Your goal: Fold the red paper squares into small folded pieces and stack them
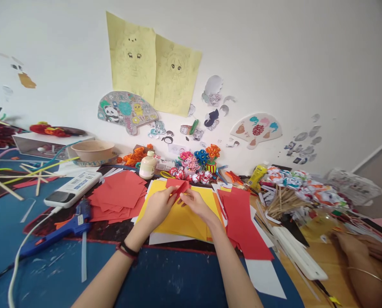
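Both hands meet over a small red paper piece [178,187], which is held up just above the stack of yellow paper sheets [181,218] near the middle of the blue work table [165,278]. The left hand [158,206] pinches the piece's near left edge with its fingers closed on it, and the right hand [197,204] grips the right side in the same way, thumb and fingertips pressed together on the paper. By the look of it the step in hand is folding or creasing this piece; a clean crease would call for the edges lined up and firm pressure along the fold, with the yellow sheets as backing. A loose pile of red paper squares [120,196] lies just left of the yellow stack, and long red paper strips [242,222] lie just to its right. A blue glue gun [62,231] rests to the left on the table, with a white remote control [73,188] behind it. A small white bottle [147,165] and a cluster of paper flowers [197,164] stand behind the work, near the wall. Another person's arm [364,265] with a thin bangle rests at the right edge. Nothing lies between the hands and the paper, though clutter crowds every side.
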A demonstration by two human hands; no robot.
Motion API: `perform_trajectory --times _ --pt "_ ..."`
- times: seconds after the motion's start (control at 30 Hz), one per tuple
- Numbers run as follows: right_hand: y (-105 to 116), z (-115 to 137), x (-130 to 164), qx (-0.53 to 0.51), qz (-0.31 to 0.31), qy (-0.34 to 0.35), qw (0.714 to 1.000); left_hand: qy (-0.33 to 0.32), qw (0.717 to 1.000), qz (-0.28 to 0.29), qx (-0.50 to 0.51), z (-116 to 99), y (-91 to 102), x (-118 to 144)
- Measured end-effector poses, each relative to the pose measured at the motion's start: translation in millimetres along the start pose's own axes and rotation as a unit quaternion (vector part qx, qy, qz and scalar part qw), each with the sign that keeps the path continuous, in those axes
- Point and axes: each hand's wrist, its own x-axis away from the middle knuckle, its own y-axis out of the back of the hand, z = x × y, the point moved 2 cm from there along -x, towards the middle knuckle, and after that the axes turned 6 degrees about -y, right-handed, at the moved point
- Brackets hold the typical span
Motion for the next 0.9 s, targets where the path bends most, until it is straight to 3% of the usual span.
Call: perform_trajectory --times 0.1,0.3,0.43,0.53,0.67,0.9 --pt "-2.9 2.8 1.5 -0.017 -0.01 -0.015 1.0 0.023 0.999 -0.032 -0.006 5.7 1.2 -1.4" --pt "0.6 2.4 0.8 -0.108 -0.025 -0.017 0.994 0.129 0.985 -0.111 0.039 23.6 7.7 -4.1" --pt "-2.0 -0.6 -0.7 -0.175 -0.03 -0.026 0.984 0.1 0.975 -0.198 0.007 19.5 14.5 -1.9" --pt "-7.7 -1.3 -0.9 -0.214 -0.037 -0.031 0.976 0.054 0.96 -0.25 -0.112 7.9 19.1 1.7" --pt "-16.2 0.3 -2.1 -0.267 -0.031 -0.028 0.963 -0.03 0.957 -0.196 -0.214 -4.5 15.3 4.1" --pt "-17.7 -1.2 -8.6 -0.344 -0.046 -0.014 0.938 -0.06 0.972 -0.136 -0.181 -7.4 7.5 0.8"
